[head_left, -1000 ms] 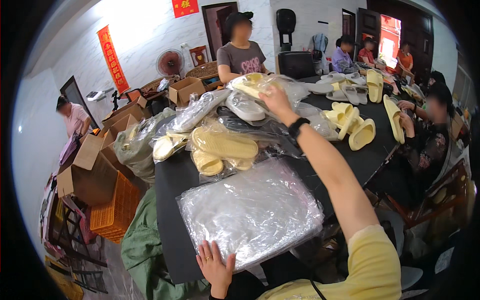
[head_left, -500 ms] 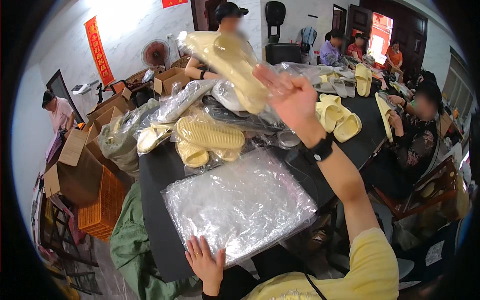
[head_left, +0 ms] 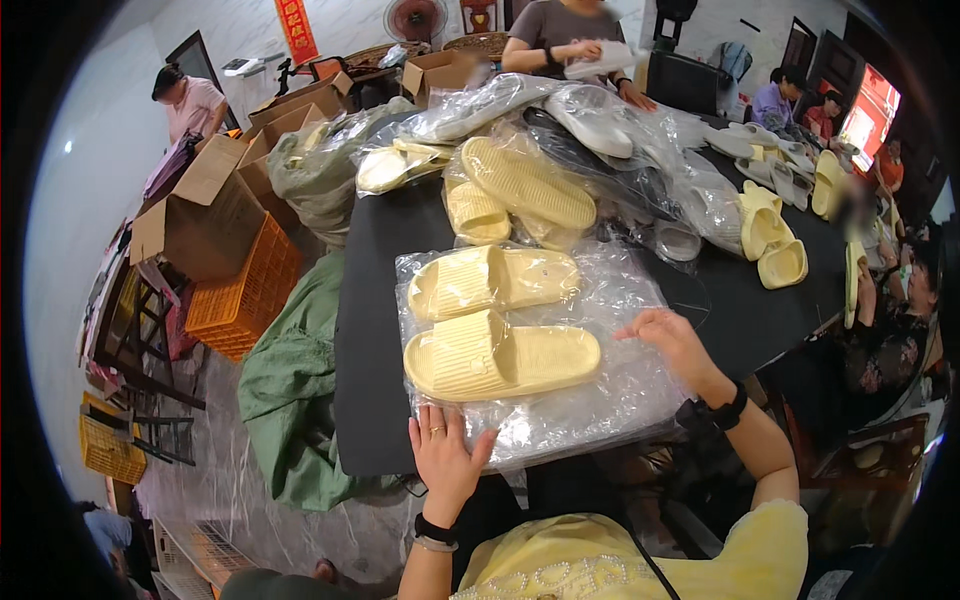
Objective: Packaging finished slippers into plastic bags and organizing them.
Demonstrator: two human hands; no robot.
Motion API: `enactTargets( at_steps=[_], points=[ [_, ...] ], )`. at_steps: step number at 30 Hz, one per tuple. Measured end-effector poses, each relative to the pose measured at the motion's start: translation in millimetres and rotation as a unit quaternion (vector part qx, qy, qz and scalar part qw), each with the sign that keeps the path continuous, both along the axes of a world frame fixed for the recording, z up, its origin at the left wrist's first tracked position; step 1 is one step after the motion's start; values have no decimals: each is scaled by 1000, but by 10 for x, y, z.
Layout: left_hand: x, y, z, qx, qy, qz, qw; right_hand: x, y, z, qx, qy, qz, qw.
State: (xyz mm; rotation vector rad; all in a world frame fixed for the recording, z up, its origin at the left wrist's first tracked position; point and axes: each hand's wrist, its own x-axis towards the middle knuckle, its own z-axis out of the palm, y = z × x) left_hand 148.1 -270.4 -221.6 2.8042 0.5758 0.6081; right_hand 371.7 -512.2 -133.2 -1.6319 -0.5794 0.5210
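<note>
A pair of yellow slippers (head_left: 503, 357) lies side by side on a stack of clear plastic bags (head_left: 620, 405), with ribbed straps facing up and toes pointing left. My left hand (head_left: 448, 460), fingers spread, presses flat on the near left edge of the stack, just below the nearer slipper's toe. Close to the heel end of that slipper, my right hand (head_left: 672, 347) hovers over the bags with its fingers curled together. Whatever lies between those fingertips is too small to make out. Clear film shines around the slippers; whether they are inside a bag is hard to tell.
Bagged yellow slippers (head_left: 530, 185) and bagged grey ones (head_left: 600, 122) pile up behind the stack on the black table (head_left: 375, 330). Loose yellow slippers (head_left: 780, 262) stand at right. Cardboard boxes (head_left: 205, 215) and an orange crate (head_left: 245, 290) are left. Co-workers sit or stand around.
My right hand came down from its raised place, where a yellow slipper in plastic was before it. Two yellow slippers now lie on the formerly bare bag stack. My left hand stays at its edge.
</note>
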Motion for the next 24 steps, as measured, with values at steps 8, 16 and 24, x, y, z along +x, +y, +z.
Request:
enactTargets(
  at_steps=[8, 16, 24],
  points=[
    [17, -23, 38, -300, -277, 38, 912, 179, -64, 383, 178, 273, 48, 944],
    [21, 135, 111, -146, -177, 70, 971, 360, -143, 445, -44, 44, 65, 996],
    [-4, 280, 183, -72, -273, 79, 956, 398, 13, 614, 85, 7, -49, 995]
  ],
)
